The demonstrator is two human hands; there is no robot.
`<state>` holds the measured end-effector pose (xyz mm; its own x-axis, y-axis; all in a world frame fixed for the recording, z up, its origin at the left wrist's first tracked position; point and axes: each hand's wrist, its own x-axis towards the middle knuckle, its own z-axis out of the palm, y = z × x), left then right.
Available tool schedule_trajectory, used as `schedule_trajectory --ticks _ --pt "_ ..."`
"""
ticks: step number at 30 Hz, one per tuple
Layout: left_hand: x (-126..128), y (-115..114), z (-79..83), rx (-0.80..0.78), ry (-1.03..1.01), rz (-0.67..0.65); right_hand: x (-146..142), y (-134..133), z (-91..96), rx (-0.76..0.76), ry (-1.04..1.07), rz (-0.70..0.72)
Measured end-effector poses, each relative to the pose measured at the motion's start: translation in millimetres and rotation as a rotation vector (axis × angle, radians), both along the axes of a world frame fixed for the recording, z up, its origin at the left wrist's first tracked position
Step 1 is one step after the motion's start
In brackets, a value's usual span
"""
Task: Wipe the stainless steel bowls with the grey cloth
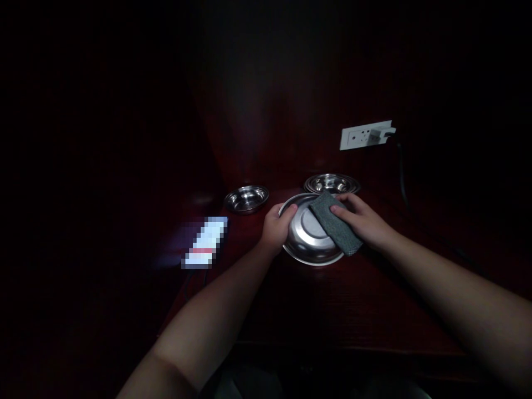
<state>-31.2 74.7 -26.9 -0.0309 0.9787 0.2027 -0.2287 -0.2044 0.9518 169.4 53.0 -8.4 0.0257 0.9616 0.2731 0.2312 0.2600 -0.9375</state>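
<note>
A shiny steel plate [305, 238] is tilted up off the dark wooden table [332, 310]. My left hand [276, 227] grips its left rim, thumb over the edge. My right hand [363, 219] presses a grey cloth [336, 224] against the plate's inner face, fingers curled over the cloth's upper end. The cloth hangs diagonally across the plate's right half.
A small steel bowl [246, 198] sits to the left and another steel bowl [331, 183] just behind the plate. A lit phone screen [205, 243] lies at the left. A white wall socket [366, 134] with a plug and dark cable [402, 172] is behind. The room is very dark.
</note>
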Motion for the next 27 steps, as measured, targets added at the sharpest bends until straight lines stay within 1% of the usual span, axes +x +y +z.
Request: schedule_trajectory --ticks 3,8,12,15,17,18,20,23,27 --pt "0.2 0.0 0.0 -0.016 -0.024 -0.039 -0.7 1.9 -3.9 -0.003 0.025 0.02" --pt "1.3 -2.4 1.7 -0.04 -0.099 -0.118 -2.3 2.3 -5.2 0.013 0.067 -0.01" --pt "2.3 -3.8 4.5 -0.042 -0.244 -0.145 -1.7 2.2 -2.2 -0.009 0.131 -0.08" --pt "4.1 -5.0 3.7 -0.074 -0.376 -0.198 1.7 4.3 -0.8 0.032 0.17 -0.161" --pt "5.8 -6.4 1.2 -0.128 -0.374 -0.234 4.0 5.8 -0.6 0.06 0.171 -0.2" --pt "6.5 -7.2 -0.3 -0.151 -0.344 -0.218 4.7 6.4 -0.8 0.067 0.165 -0.205" --pt "7.0 -8.2 -2.4 -0.142 -0.273 -0.167 5.2 6.6 -1.0 0.068 0.143 -0.184" --pt "4.8 -8.3 -0.8 -0.085 -0.195 -0.076 4.6 4.9 -0.7 0.066 0.078 -0.077" --pt "0.5 -9.0 7.0 -0.1 -0.184 -0.008 5.7 3.2 0.6 0.083 -0.033 0.052"
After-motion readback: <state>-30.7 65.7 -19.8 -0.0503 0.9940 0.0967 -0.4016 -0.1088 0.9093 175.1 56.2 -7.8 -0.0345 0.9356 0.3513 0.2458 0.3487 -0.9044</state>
